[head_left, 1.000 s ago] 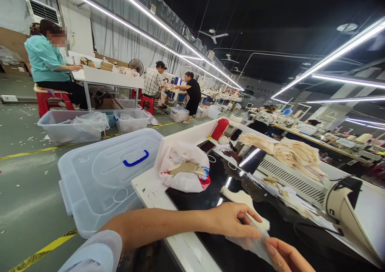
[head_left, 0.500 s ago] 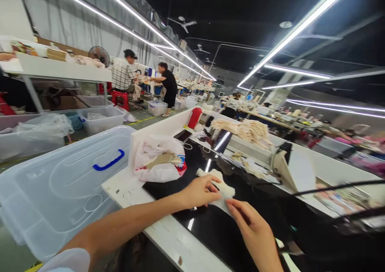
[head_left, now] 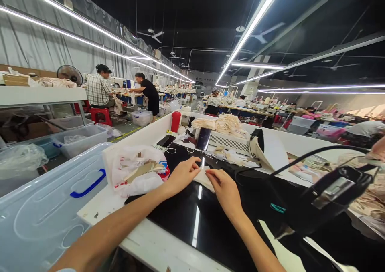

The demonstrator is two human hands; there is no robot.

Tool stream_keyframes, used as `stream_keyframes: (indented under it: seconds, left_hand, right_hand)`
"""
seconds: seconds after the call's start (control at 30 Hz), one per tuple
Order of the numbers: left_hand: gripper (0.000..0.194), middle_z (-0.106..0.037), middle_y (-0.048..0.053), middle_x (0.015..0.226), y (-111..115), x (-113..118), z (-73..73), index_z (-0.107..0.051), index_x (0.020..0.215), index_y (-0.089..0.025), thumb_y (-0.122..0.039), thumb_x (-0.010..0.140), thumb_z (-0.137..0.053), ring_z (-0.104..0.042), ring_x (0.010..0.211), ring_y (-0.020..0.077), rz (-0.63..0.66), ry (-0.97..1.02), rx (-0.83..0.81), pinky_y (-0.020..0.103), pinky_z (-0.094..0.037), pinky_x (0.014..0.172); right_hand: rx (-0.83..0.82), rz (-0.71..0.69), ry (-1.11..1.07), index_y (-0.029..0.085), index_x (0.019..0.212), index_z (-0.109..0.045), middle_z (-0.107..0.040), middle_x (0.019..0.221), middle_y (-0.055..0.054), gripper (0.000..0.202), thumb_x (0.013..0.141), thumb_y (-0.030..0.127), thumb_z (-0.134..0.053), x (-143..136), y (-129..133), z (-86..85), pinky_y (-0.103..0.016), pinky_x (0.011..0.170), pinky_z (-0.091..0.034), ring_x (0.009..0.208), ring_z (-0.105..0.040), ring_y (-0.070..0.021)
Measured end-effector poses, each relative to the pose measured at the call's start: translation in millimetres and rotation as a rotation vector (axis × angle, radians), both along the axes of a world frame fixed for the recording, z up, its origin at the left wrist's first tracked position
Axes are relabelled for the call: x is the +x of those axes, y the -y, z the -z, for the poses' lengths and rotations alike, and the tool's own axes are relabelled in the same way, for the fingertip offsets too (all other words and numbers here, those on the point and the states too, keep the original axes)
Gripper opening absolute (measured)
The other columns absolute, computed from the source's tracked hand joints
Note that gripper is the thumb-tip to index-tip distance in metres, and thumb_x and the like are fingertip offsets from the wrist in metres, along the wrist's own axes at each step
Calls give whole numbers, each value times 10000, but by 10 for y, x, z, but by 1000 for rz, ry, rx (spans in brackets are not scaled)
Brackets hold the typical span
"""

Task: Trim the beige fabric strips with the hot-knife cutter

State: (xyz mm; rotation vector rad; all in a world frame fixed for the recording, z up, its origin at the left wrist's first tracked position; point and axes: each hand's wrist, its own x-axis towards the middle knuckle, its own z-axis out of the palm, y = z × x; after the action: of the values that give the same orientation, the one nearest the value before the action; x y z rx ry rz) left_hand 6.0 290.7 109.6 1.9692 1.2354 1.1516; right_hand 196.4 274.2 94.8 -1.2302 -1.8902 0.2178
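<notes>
A small cream fabric piece (head_left: 205, 180) lies at the middle of the glossy black tabletop (head_left: 180, 212), between my two hands. My left hand (head_left: 184, 172) has its fingertips pinched together at the piece's upper left edge. From the right, my right hand (head_left: 224, 186) grips the piece between thumb and fingers. Part of the fabric is hidden under the fingers. Just left of my left hand sits a white plastic bag (head_left: 140, 170) with cream scraps inside. A dark phone (head_left: 203, 139) leans beyond the hands.
A translucent bin lid with a blue handle (head_left: 88, 186) is at the left. Stacked cream fabric (head_left: 221, 124) sits at the back by a red bottle (head_left: 176, 121). At right are a black machine (head_left: 327, 196), teal snips (head_left: 277, 208) and pale strips. People work farther off.
The head view has turned right and levelled. The fabric, spread wider before, now shows as a smaller piece between my hands, and my hands are closer together.
</notes>
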Motion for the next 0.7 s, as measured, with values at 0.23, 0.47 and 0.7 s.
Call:
stream_keyframes:
  seconds: [0.23,0.47,0.7]
  left_hand:
    - [363,-720,38,1037,-248,97,68,-617,1288,-183,-145,934,-548,-665,1005,220,-40,-250,99,357,-497,987]
    - [361,-721,67,1134,-264,79,250,-612,1311,-173,-118,971,-502,-672,1076,229,-75,-384,110,372,-499,1032]
    - [323,-717,61,1172,-282,100,350,-629,1301,-178,-147,991,-542,-662,1096,226,-99,-506,124,352,-511,1027]
  right_hand:
    - [35,70,130,213,997,-753,-735,951,-82,405,1059,428,-416,0,-301,168,-370,835,-446,909,-639,-264]
    - [35,110,241,237,991,-755,-738,958,-57,292,1035,330,-481,-14,-353,344,-348,800,-414,884,-633,-244]
    - [89,52,296,223,925,-771,-703,894,-87,419,1033,396,-405,52,-403,488,-363,696,-398,780,-583,-251]
